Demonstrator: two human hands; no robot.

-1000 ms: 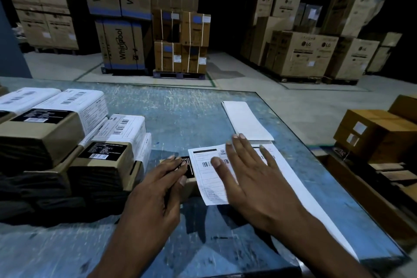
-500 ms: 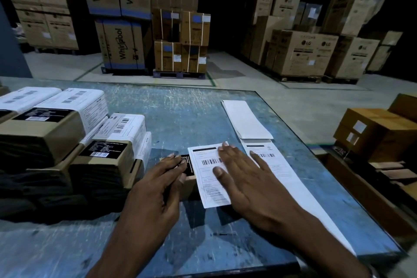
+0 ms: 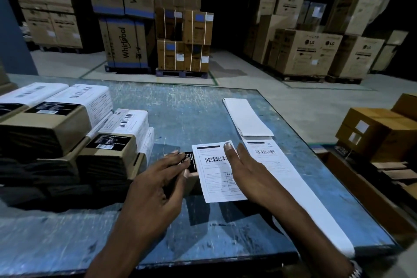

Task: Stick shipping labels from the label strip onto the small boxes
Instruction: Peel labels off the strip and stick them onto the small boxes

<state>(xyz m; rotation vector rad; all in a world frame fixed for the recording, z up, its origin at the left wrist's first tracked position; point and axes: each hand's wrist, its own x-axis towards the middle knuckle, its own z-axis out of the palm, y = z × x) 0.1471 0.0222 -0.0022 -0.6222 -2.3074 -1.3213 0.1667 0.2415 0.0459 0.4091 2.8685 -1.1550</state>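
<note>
On the blue table (image 3: pixel 203 115), labelled boxes (image 3: pixel 108 149) are stacked along the left edge and the label strip (image 3: pixel 293 189) runs down the right edge. Near the middle, the left hand (image 3: pixel 158 185) rests flat-fingered on a small box (image 3: pixel 191 178), mostly hidden beneath it. The right hand (image 3: pixel 246 171), fingers straight, presses a shipping label (image 3: pixel 214 176) overhanging that box; whether it is fully stuck is unclear.

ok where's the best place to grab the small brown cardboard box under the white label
Grip the small brown cardboard box by its bare left side walls, coming from the left where the left hand rests; the white shipping label overhangs its right side, pressed by the right hand.
</note>
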